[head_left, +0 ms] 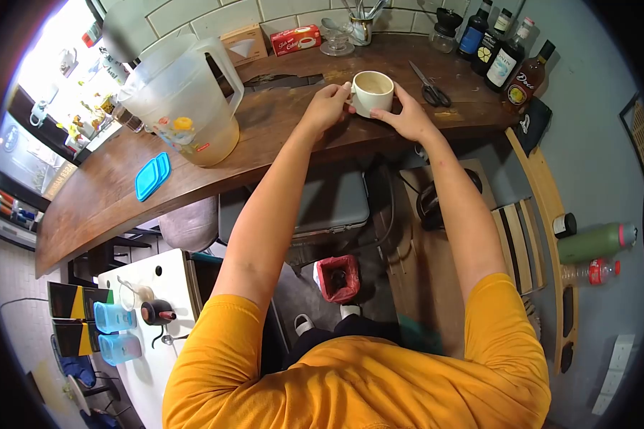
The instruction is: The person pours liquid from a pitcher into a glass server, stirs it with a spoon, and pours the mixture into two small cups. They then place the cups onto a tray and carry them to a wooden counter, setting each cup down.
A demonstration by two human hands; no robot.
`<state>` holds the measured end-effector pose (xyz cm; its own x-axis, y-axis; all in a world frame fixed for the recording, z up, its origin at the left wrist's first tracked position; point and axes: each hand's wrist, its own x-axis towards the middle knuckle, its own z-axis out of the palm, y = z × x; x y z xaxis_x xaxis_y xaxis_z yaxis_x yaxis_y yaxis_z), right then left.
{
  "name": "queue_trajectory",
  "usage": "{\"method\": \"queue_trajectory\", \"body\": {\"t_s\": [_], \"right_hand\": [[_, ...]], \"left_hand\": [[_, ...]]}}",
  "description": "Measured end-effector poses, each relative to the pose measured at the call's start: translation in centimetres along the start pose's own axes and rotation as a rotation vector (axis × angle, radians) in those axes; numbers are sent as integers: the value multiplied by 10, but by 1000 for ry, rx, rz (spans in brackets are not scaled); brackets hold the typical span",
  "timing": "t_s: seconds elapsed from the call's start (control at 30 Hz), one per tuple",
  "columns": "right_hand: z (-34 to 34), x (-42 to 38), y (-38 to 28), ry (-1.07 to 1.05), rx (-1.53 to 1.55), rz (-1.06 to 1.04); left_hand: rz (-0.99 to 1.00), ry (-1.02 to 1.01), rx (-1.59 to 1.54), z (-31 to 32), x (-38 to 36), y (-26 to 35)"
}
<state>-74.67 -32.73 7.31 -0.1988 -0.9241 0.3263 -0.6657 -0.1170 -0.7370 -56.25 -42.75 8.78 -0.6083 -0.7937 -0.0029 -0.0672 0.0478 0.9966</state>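
A cream cup (373, 100) stands upright on a saucer (363, 112) at the front edge of the wooden counter. Its inside looks brownish, but I cannot make out whether that is liquid or stain. My left hand (325, 109) is closed at the cup's handle, its fingertips pinched together on the left side. Around the right side curls my right hand (411, 120), its thumb low by the saucer rim and its fingers partly hidden behind the cup. Black-handled scissors (434, 91) lie on the counter right of the cup.
A large plastic pitcher (193, 114) stands left on the wooden counter (279, 143), near blue lids (152, 176). Several bottles (505, 61) line the right end. At the back are a red box (295, 40) and a utensil holder (361, 30). Below sits a red-lined bin (338, 279).
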Motion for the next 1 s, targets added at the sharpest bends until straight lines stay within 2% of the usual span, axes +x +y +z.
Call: {"method": "queue_trajectory", "body": {"t_s": [0.23, 0.47, 0.53, 0.63, 0.67, 0.7, 0.73, 0.8, 0.83, 0.87, 1.0], "right_hand": [[6, 20, 25, -1, -24, -6], [8, 34, 29, 5, -123, 37], [8, 35, 26, 24, -173, 69], [7, 27, 14, 38, -248, 107], [10, 21, 9, 233, -301, 5], [13, 14, 3, 425, -347, -96], [14, 8, -7, 408, -335, -104], [12, -9, -32, 562, -46, -390], [18, -20, -49, 614, 24, -466], [25, -33, -62, 587, 49, -473], [65, -77, -99, 318, 337, -382]], "left_hand": [[-61, 46, -26, 4, 8, 0], [-13, 91, -13, 8, 22, -4], [17, 195, 34, 12, 18, -3], [-18, 230, 59, -3, 8, 2], [-25, 243, 60, -11, -3, 4], [51, 202, 92, -21, -17, 4], [127, 165, 123, -30, -34, 8], [174, 211, 60, -39, -81, 12], [201, 246, 108, -44, -108, 13], [226, 284, 161, -51, -134, 12], [76, 458, 176, -68, -234, 1]]}}
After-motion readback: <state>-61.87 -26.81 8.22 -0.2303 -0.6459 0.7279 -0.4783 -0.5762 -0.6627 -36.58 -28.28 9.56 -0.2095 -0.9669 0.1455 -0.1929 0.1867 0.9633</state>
